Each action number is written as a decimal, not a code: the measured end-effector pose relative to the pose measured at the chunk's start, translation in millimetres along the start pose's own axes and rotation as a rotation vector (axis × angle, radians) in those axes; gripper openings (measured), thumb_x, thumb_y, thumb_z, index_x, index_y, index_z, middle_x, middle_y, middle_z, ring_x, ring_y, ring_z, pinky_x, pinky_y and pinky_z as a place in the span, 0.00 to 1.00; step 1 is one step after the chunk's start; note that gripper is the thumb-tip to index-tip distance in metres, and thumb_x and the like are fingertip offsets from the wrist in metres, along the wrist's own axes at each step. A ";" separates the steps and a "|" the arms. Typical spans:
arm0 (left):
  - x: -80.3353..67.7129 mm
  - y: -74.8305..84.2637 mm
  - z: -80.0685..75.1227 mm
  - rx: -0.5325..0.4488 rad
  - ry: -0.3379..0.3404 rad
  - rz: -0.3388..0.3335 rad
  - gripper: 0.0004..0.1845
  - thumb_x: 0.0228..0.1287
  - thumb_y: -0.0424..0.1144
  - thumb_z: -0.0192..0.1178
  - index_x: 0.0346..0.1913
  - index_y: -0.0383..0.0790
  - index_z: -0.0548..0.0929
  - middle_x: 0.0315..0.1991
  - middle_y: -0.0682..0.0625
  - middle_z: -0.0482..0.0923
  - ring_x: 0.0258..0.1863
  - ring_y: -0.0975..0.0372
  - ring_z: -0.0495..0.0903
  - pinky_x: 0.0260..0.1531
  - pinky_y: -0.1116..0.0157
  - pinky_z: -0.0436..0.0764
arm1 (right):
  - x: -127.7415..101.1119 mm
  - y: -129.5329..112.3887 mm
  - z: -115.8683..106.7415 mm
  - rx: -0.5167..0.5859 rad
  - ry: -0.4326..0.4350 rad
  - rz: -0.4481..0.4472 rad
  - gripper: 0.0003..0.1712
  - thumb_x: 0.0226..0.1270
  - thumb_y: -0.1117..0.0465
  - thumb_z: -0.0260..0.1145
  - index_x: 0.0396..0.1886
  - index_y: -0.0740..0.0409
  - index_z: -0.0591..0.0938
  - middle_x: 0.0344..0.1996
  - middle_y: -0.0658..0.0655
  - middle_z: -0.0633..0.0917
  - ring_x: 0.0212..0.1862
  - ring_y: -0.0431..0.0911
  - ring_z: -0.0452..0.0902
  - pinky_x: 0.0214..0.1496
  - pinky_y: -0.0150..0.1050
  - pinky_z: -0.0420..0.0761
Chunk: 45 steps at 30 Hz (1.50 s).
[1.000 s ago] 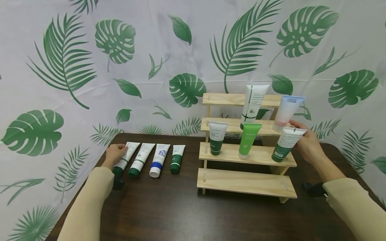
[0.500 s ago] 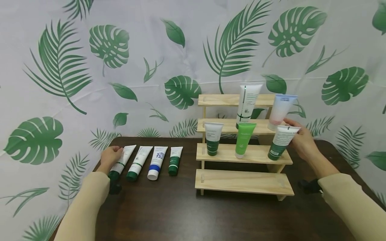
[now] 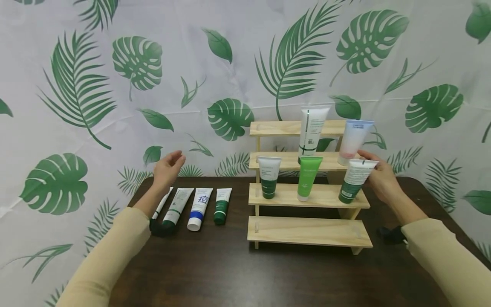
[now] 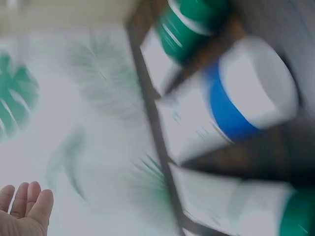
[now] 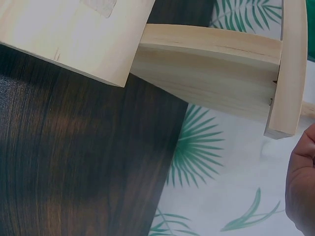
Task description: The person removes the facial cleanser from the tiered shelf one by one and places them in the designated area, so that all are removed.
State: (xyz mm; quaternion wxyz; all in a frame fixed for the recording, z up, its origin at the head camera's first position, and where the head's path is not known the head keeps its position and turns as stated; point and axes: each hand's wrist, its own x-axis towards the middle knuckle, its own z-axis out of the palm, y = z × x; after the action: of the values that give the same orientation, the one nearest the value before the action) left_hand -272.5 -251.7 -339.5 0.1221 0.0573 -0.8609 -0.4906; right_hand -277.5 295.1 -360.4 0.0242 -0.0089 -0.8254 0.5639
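Looking down from the head view, we see our right hand (image 3: 379, 181) with fingers curled about the top of a white tube with a green cap (image 3: 353, 181), which stands cap-down and tilted at the right end of the second step of the wooden tiered stand (image 3: 308, 232); a green tube (image 3: 307, 178) and another white-and-green tube (image 3: 268, 177) stand on the same step, with a tall white tube (image 3: 312, 132) and a pink-and-blue tube (image 3: 353, 140) on the step above. We judge the held tube could topple off the step's right end if let go while leaning, or knock the pink-and-blue tube just behind it. Our left hand (image 3: 167, 167) hangs above the desk (image 3: 230, 273) with fingers relaxed and holding nothing, over a row of four tubes lying flat: a white tube partly hidden by the forearm (image 3: 162, 204), a white-and-green one (image 3: 176, 208), a blue-banded one (image 3: 199, 207) and a short dark green one (image 3: 221, 205). In the left wrist view, badly blurred, the left fingertips (image 4: 24, 206) show loose and empty, with the blue-banded tube (image 4: 231, 103) close below; a sleeve sweeping low could scatter that row. In the right wrist view we see only the stand's underside (image 5: 206, 64), the desk (image 5: 74, 162) and a sliver of the right hand (image 5: 302, 187); the grip cannot be told from here.
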 end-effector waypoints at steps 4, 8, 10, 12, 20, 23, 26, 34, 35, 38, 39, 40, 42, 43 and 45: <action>-3.2 38.0 21.6 -0.168 -0.076 0.098 0.25 0.74 0.40 0.52 0.69 0.33 0.68 0.66 0.37 0.72 0.60 0.53 0.75 0.42 0.83 0.74 | -0.8 -1.0 0.7 0.005 0.004 -0.001 0.37 0.77 0.48 0.51 0.79 0.53 0.53 0.41 0.28 0.73 0.39 0.24 0.74 0.39 0.28 0.79; -10.1 73.6 40.4 -0.271 -0.150 0.180 0.25 0.73 0.38 0.55 0.68 0.33 0.69 0.66 0.36 0.73 0.60 0.53 0.76 0.43 0.80 0.77 | -0.6 -0.9 0.6 0.003 0.005 0.001 0.36 0.78 0.49 0.50 0.79 0.52 0.52 0.39 0.28 0.73 0.39 0.24 0.74 0.38 0.28 0.79; -13.8 89.5 49.0 -0.287 -0.184 0.213 0.25 0.72 0.38 0.56 0.68 0.34 0.69 0.65 0.37 0.73 0.60 0.52 0.76 0.48 0.75 0.79 | -0.2 -0.5 0.5 0.005 0.001 0.003 0.36 0.78 0.49 0.49 0.79 0.52 0.52 0.39 0.28 0.73 0.39 0.24 0.74 0.39 0.28 0.79; -17.6 104.9 57.5 -0.297 -0.217 0.243 0.25 0.72 0.38 0.56 0.68 0.34 0.69 0.65 0.38 0.74 0.62 0.51 0.76 0.54 0.69 0.80 | 0.1 -0.2 0.4 0.005 0.000 0.003 0.36 0.78 0.49 0.49 0.79 0.53 0.52 0.38 0.28 0.73 0.39 0.25 0.74 0.39 0.28 0.79; -26.0 159.4 92.4 -0.360 -0.315 0.300 0.27 0.70 0.36 0.59 0.69 0.36 0.68 0.65 0.40 0.73 0.64 0.51 0.75 0.65 0.57 0.74 | 1.1 0.8 -1.0 0.008 0.002 -0.002 0.35 0.79 0.52 0.49 0.79 0.54 0.51 0.38 0.27 0.73 0.38 0.24 0.74 0.38 0.27 0.79; -26.6 173.9 106.2 -0.392 -0.346 0.299 0.27 0.69 0.35 0.60 0.69 0.38 0.68 0.66 0.41 0.73 0.64 0.51 0.75 0.64 0.58 0.75 | 1.5 0.5 -0.7 0.023 -0.004 0.000 0.35 0.78 0.54 0.49 0.79 0.55 0.51 0.37 0.26 0.73 0.38 0.24 0.74 0.37 0.28 0.79; -27.2 186.5 119.9 -0.412 -0.370 0.282 0.28 0.68 0.35 0.61 0.69 0.38 0.68 0.67 0.41 0.72 0.64 0.52 0.75 0.64 0.59 0.76 | 1.3 -0.5 0.0 0.027 -0.005 0.008 0.35 0.78 0.55 0.50 0.78 0.56 0.51 0.36 0.26 0.74 0.37 0.25 0.74 0.37 0.29 0.79; -28.6 211.4 146.8 -0.395 -0.406 0.236 0.29 0.66 0.36 0.62 0.69 0.41 0.67 0.67 0.44 0.72 0.65 0.55 0.74 0.63 0.62 0.76 | 0.1 -3.3 0.3 0.026 0.004 0.027 0.34 0.78 0.54 0.49 0.79 0.54 0.52 0.38 0.28 0.73 0.39 0.25 0.73 0.39 0.27 0.79; -28.7 213.7 149.4 -0.392 -0.406 0.229 0.29 0.66 0.36 0.63 0.69 0.41 0.68 0.67 0.45 0.72 0.64 0.55 0.74 0.63 0.62 0.76 | -0.1 -3.5 0.2 0.026 0.004 0.026 0.34 0.78 0.53 0.49 0.79 0.53 0.52 0.38 0.28 0.73 0.39 0.25 0.73 0.39 0.27 0.79; -29.4 218.9 157.2 -0.386 -0.399 0.209 0.30 0.65 0.36 0.64 0.68 0.42 0.68 0.66 0.46 0.73 0.64 0.56 0.74 0.63 0.64 0.76 | -0.1 -3.7 -0.2 0.027 0.005 0.021 0.34 0.78 0.53 0.48 0.79 0.53 0.52 0.39 0.28 0.72 0.40 0.25 0.73 0.39 0.27 0.79; -29.3 219.9 159.8 -0.386 -0.398 0.207 0.30 0.65 0.36 0.64 0.68 0.42 0.68 0.66 0.46 0.73 0.65 0.56 0.74 0.63 0.64 0.76 | 0.0 -3.6 -0.1 0.029 0.004 0.019 0.34 0.79 0.52 0.48 0.79 0.53 0.52 0.39 0.28 0.72 0.40 0.25 0.73 0.39 0.27 0.79; -29.6 220.9 162.3 -0.384 -0.397 0.206 0.30 0.65 0.36 0.64 0.68 0.42 0.68 0.66 0.45 0.73 0.65 0.56 0.74 0.63 0.64 0.76 | 0.1 -3.3 -0.1 0.029 0.003 0.017 0.34 0.79 0.52 0.48 0.78 0.54 0.52 0.39 0.28 0.73 0.39 0.24 0.73 0.39 0.27 0.79; -30.3 222.7 166.7 -0.373 -0.396 0.208 0.30 0.65 0.35 0.64 0.68 0.42 0.68 0.66 0.46 0.73 0.65 0.56 0.74 0.63 0.64 0.76 | 0.5 -2.8 0.2 0.029 0.003 0.017 0.34 0.79 0.52 0.48 0.78 0.54 0.52 0.37 0.28 0.73 0.39 0.24 0.74 0.38 0.27 0.79; -30.4 223.5 168.7 -0.370 -0.396 0.210 0.30 0.65 0.35 0.64 0.68 0.42 0.68 0.66 0.46 0.73 0.65 0.56 0.74 0.63 0.65 0.76 | 0.6 -2.5 0.3 0.031 0.002 0.018 0.34 0.79 0.52 0.48 0.78 0.54 0.52 0.37 0.28 0.73 0.38 0.24 0.74 0.38 0.27 0.79; -30.8 225.3 172.8 -0.372 -0.394 0.213 0.30 0.64 0.34 0.64 0.68 0.42 0.68 0.66 0.46 0.73 0.65 0.55 0.74 0.63 0.64 0.76 | 0.5 -1.9 0.5 0.030 0.002 0.020 0.35 0.78 0.51 0.48 0.79 0.54 0.52 0.37 0.28 0.74 0.38 0.25 0.74 0.38 0.27 0.79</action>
State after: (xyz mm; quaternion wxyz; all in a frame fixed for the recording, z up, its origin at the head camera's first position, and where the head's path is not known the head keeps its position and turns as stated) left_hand -284.2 13.9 -235.3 0.0117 -0.1531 -0.7645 -0.6260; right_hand -278.1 294.0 -358.8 0.0194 -0.0174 -0.8166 0.5766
